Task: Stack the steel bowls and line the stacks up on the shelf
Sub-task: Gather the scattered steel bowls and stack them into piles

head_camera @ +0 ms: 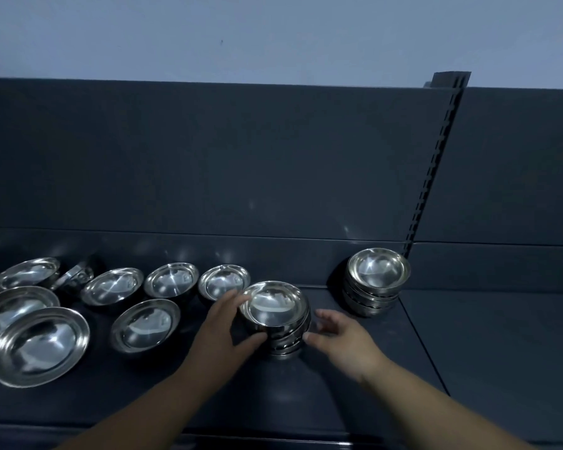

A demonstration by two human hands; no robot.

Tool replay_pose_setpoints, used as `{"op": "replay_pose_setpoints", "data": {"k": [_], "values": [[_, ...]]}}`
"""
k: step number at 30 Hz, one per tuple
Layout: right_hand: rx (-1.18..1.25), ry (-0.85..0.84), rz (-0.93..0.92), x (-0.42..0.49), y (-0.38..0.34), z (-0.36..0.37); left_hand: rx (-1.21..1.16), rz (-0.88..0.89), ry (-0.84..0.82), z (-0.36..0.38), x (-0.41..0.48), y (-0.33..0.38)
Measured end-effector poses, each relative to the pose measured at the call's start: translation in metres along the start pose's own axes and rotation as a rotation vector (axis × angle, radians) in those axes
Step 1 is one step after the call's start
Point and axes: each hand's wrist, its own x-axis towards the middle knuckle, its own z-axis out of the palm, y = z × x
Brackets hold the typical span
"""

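head | left hand (223,326) grip curled round the middle stack (277,315) on the shelf (290,401), steadying it | right hand (342,339) grip spread just beside it, likely to square it | finished stack (377,280) against the upright (436,177) | loose bowls (173,282) lie left, unstacked

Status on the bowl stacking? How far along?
Done: one finished stack stands at the back of the shelf, by the slotted upright. In hand: a second stack, gripped by the left hand, with the right hand open at its other side. It sits forward of the first, not yet in line. Left to do: several loose bowls spread out to the left are unstacked.
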Motion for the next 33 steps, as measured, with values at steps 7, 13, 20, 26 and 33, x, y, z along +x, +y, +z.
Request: {"op": "replay_pose_setpoints", "data": {"k": [7, 13, 20, 26, 33], "values": [[-0.014, -0.108, -0.020, -0.001, 0.006, -0.004, -0.336, -0.307, -0.109, 0.014, -0.004, 0.006], [0.013, -0.043, -0.033, 0.005, 0.018, -0.015, -0.410, -0.321, -0.111, 0.035, 0.012, 0.016], [0.048, 0.001, -0.064, 0.017, 0.026, -0.034, -0.414, -0.324, -0.083, 0.064, 0.037, 0.031], [0.017, -0.029, -0.090, 0.029, 0.023, -0.044, -0.349, -0.323, -0.076, 0.075, 0.053, 0.031], [-0.077, -0.069, -0.115, 0.046, 0.016, -0.047, -0.258, -0.340, -0.092, 0.075, 0.073, 0.033]]}}
